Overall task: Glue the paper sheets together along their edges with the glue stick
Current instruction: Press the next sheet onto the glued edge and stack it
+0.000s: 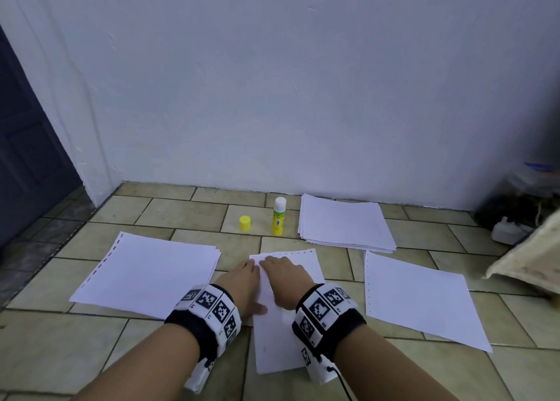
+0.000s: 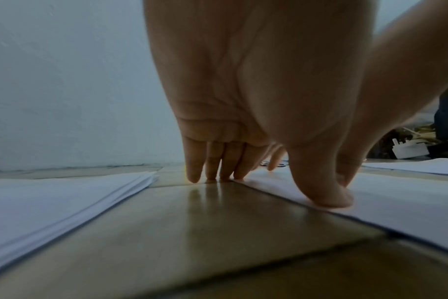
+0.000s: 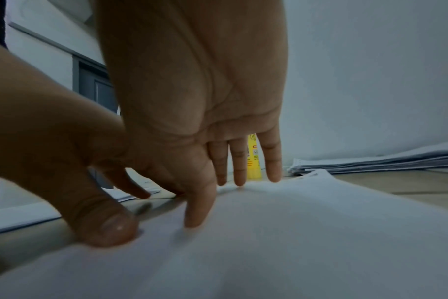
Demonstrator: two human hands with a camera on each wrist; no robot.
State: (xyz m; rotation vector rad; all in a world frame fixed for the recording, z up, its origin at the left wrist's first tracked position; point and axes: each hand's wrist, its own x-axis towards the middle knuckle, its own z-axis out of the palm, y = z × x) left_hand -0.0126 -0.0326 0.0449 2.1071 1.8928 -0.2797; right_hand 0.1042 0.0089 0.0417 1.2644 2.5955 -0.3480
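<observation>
A narrow white paper sheet (image 1: 281, 337) with punched holes along its far edge lies on the tiled floor between my wrists. My left hand (image 1: 242, 282) lies flat at its left edge, straight fingers (image 2: 212, 168) on the tile and thumb on the paper (image 2: 396, 202). My right hand (image 1: 285, 279) presses flat on the sheet (image 3: 294, 232) with straight fingers (image 3: 239, 161). The glue stick (image 1: 279, 216) stands upright and uncapped beyond them, also showing between the right fingers as a yellow tube (image 3: 253, 159). Its yellow cap (image 1: 245, 223) sits to its left.
A paper stack (image 1: 145, 275) lies at the left, another stack (image 1: 345, 222) at the back by the white wall, and a single sheet (image 1: 421, 300) at the right. A white plug (image 1: 506, 231) and a sack (image 1: 533, 258) lie at the far right.
</observation>
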